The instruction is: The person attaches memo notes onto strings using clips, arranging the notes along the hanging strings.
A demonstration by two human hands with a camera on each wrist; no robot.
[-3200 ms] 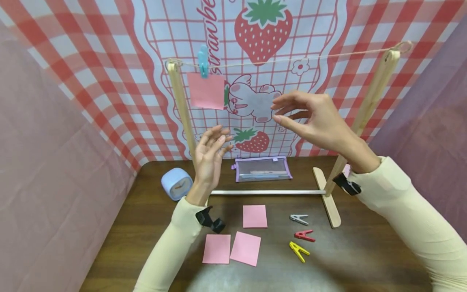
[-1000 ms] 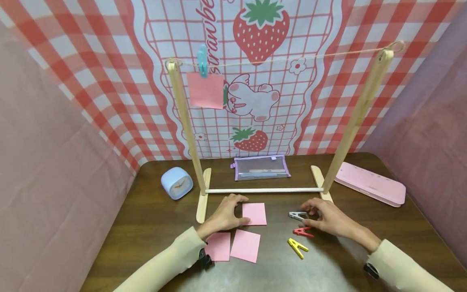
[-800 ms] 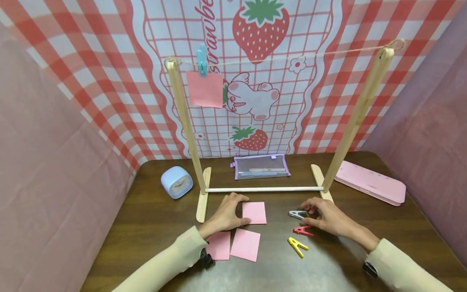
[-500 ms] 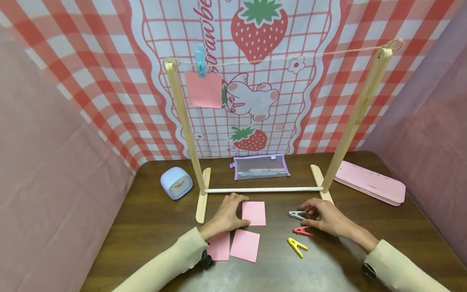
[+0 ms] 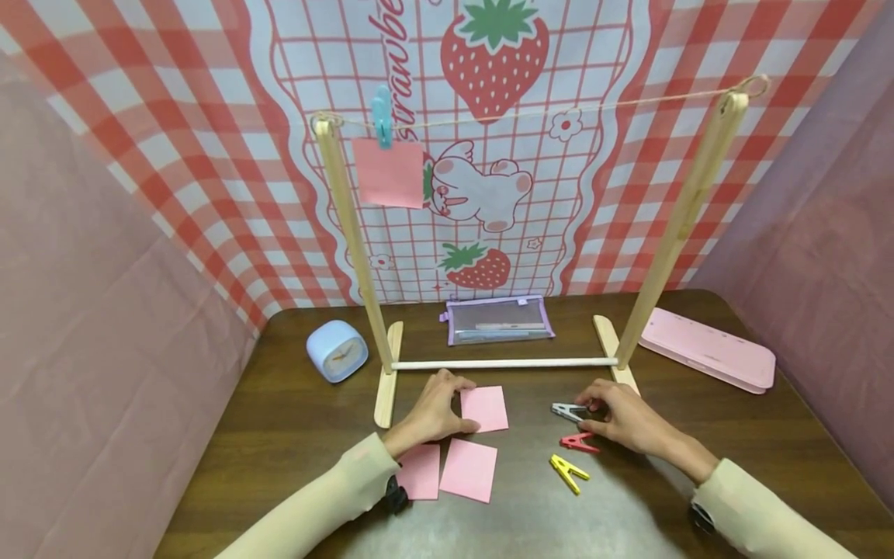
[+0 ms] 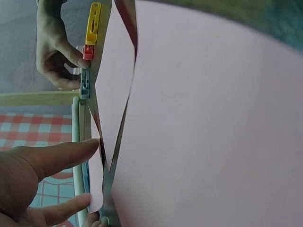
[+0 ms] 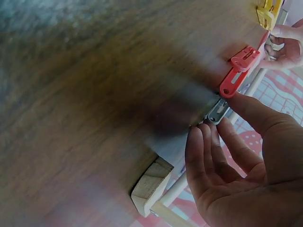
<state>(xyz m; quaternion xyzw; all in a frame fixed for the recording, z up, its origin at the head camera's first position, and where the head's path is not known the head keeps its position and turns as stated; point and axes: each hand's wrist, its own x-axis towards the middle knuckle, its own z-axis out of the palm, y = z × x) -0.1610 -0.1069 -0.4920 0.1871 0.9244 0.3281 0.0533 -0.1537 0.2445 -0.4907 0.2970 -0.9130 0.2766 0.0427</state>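
My left hand [image 5: 433, 411] holds a pink sticky note [image 5: 485, 409] at its left side, thumb at the near corner and fingers at the far one. My right hand [image 5: 624, 419] pinches a grey clothespin [image 5: 566, 411] by its handle ends, between thumb and fingertips. Just in front of it lie a red clothespin [image 5: 578, 442] and a yellow clothespin [image 5: 569, 473]. Two more sticky notes [image 5: 469, 470] lie nearer me, one partly covered by my left wrist. In the right wrist view the red clothespin [image 7: 235, 75] stands close to my thumb.
Behind my hands is a wooden stand [image 5: 687, 225] with a string [image 5: 517, 116]. A blue clothespin [image 5: 382, 123] holds a pink note [image 5: 389, 175] on it. A blue clock [image 5: 337, 351], a mesh pouch [image 5: 499, 321] and a pink case [image 5: 708, 349] sit on the table.
Both hands came down from near the string to the table. Just now the far sticky note has shifted slightly left and turned under my left hand. My right fingers have drawn in on the grey clothespin.
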